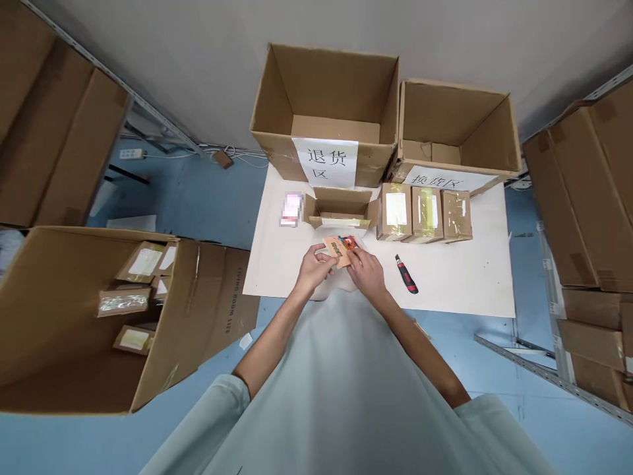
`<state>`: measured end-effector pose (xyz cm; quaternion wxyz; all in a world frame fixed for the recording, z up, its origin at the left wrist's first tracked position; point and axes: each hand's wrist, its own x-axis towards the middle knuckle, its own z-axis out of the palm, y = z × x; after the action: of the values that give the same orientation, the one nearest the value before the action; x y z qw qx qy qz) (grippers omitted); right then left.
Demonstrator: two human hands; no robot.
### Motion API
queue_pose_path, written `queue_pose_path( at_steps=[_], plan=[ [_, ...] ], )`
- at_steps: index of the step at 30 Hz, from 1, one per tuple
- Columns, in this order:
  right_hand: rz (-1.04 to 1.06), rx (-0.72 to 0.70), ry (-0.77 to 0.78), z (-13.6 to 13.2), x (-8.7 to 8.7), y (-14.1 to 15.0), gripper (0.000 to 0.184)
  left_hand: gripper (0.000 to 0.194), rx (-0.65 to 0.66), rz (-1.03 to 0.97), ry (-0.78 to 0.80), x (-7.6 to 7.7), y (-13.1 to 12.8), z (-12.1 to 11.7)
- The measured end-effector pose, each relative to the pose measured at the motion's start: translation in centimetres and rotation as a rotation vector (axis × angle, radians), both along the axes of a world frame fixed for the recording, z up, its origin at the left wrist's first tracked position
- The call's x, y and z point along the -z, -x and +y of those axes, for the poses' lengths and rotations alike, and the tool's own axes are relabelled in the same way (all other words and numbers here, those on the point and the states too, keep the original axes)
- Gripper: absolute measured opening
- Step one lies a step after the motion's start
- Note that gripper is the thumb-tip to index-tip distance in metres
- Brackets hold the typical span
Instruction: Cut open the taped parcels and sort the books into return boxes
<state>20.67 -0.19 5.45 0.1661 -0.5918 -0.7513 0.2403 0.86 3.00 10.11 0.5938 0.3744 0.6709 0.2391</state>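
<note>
Both hands meet over the near edge of a white sheet laid on the floor. My left hand and my right hand each grip a small orange printed packet from one side, fingers curled round it. Just beyond the packet sits a small opened cardboard box with its flaps up. A red and black utility knife lies on the sheet, a little right of my right hand.
Three taped small boxes stand in a row right of the opened one. Two big open cartons with paper labels stand behind. A large carton at left holds several small parcels. Stacked cartons on shelving fill the right.
</note>
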Motion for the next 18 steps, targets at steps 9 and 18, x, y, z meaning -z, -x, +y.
queue_pose_path(
  at_steps=[9, 18],
  plan=[
    [0.782, 0.475, 0.076, 1.4, -9.2, -2.4, 0.055, 0.061, 0.095, -0.155, -0.385, -5.5, -1.6, 1.4],
    [1.102, 0.561, 0.103, 1.6, -11.1, -3.0, 0.062, 0.055, 0.140, -0.359, -0.329, -7.0, -1.6, 0.7]
  ],
)
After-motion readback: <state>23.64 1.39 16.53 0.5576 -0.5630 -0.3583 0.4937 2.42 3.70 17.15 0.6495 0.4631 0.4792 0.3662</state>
